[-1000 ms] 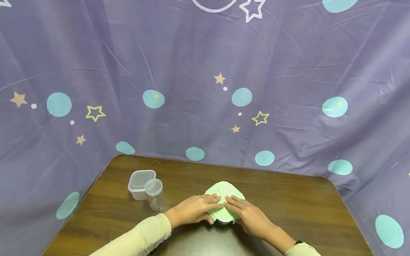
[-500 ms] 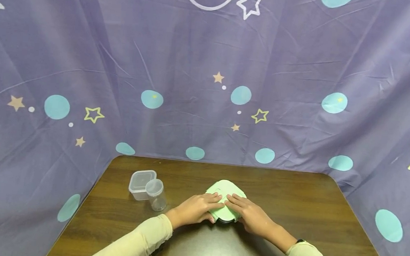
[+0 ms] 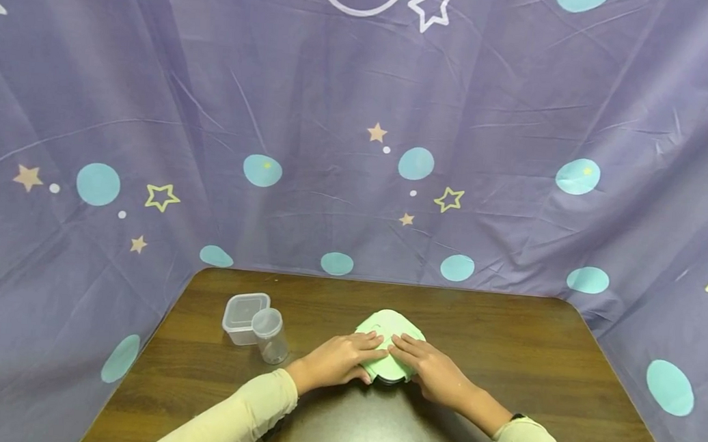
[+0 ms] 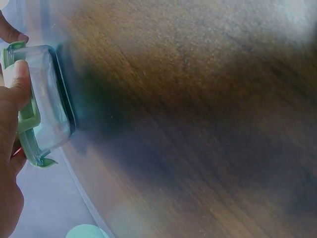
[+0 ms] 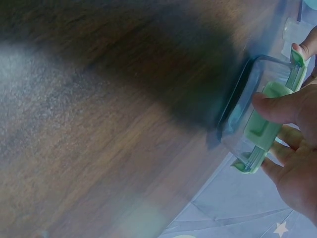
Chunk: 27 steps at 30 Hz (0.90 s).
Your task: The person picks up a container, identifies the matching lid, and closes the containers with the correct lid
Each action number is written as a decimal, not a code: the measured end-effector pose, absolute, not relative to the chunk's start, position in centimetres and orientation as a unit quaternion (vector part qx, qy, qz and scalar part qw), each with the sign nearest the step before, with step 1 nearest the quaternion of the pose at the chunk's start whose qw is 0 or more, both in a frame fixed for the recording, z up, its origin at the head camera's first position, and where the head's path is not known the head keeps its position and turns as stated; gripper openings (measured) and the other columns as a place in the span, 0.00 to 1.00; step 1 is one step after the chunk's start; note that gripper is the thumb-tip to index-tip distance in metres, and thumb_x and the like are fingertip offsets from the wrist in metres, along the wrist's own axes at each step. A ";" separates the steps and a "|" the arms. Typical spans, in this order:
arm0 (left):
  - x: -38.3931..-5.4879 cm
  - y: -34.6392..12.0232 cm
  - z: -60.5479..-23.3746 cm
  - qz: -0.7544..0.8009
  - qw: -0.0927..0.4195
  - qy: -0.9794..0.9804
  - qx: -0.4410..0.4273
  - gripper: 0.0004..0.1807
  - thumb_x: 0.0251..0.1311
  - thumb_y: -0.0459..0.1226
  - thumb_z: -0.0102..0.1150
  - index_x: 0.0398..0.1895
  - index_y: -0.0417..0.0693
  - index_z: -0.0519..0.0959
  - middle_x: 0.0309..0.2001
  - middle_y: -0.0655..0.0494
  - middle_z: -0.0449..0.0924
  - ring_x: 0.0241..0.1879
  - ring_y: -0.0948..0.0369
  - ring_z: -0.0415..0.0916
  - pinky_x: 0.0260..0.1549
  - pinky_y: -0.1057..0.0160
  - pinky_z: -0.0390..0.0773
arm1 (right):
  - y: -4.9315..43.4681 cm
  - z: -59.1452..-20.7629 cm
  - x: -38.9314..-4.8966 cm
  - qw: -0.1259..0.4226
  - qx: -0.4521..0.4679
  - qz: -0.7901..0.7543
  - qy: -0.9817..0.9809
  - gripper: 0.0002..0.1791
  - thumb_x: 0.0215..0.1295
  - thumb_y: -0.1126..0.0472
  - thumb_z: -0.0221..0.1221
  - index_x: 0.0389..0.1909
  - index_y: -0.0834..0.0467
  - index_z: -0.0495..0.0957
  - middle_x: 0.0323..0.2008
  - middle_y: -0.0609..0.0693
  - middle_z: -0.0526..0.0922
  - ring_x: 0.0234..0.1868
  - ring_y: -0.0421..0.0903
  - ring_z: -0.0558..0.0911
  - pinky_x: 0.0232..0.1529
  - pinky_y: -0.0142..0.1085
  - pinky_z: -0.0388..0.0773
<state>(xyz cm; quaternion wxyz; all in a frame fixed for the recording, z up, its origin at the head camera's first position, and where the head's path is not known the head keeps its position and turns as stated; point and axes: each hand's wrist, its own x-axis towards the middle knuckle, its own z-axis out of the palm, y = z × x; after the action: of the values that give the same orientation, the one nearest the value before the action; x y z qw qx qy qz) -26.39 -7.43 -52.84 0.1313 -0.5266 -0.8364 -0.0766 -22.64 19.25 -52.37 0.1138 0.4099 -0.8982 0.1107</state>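
A clear food container (image 4: 49, 104) with a light green lid (image 3: 391, 323) stands on the wooden table between both hands. My left hand (image 3: 336, 361) grips its left side, fingers laid over the lid and thumb down on a side clip. From the right, my right hand (image 3: 440, 378) holds the opposite side in the same way. Its thumb (image 5: 277, 107) presses against a green clip (image 5: 260, 130) that lies down along the container's wall in the right wrist view. Fingertips of the two hands come close together on the lid's middle.
At the table's left stand a square clear plastic box (image 3: 239, 312) with a lid and a clear round jar (image 3: 271, 342) right beside it. A purple curtain (image 3: 341, 234) with stars and dots encloses the table (image 3: 506, 341) behind and at the sides.
The head view has shifted slightly. Both hands stay on the container, with almost no movement of the fingers.
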 end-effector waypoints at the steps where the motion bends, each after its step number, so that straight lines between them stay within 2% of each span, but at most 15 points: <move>1: -26.4 -7.5 -52.9 -0.076 0.133 -0.836 -0.527 0.37 0.56 0.54 0.67 0.68 0.51 0.77 0.68 0.45 0.75 0.68 0.51 0.75 0.64 0.56 0.77 | 19.2 -52.3 -22.6 0.114 0.410 0.111 -0.898 0.42 0.44 0.78 0.73 0.67 0.63 0.75 0.69 0.61 0.75 0.69 0.61 0.76 0.66 0.54 0.74; 16: -26.4 -7.5 -52.9 -0.072 0.141 -0.833 -0.530 0.36 0.57 0.55 0.65 0.68 0.51 0.77 0.68 0.45 0.76 0.68 0.52 0.75 0.65 0.57 0.76 | 19.4 -52.6 -22.9 0.127 0.414 0.112 -0.894 0.44 0.41 0.79 0.73 0.66 0.63 0.75 0.68 0.61 0.76 0.68 0.61 0.76 0.65 0.55 0.75; 27: -26.2 -7.4 -52.9 -0.047 0.161 -0.828 -0.535 0.36 0.59 0.56 0.63 0.68 0.51 0.77 0.67 0.46 0.76 0.67 0.52 0.75 0.65 0.58 0.76 | 19.5 -52.4 -22.7 0.102 0.400 0.106 -0.905 0.43 0.46 0.78 0.72 0.69 0.61 0.73 0.71 0.59 0.73 0.70 0.59 0.74 0.68 0.54 0.73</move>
<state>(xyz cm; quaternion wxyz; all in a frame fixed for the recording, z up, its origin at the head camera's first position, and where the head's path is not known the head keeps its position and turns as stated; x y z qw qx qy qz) -26.23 -7.41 -52.93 0.1614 -0.5354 -0.8277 -0.0468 -22.67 19.47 -52.40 0.1022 0.4001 -0.9046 0.1061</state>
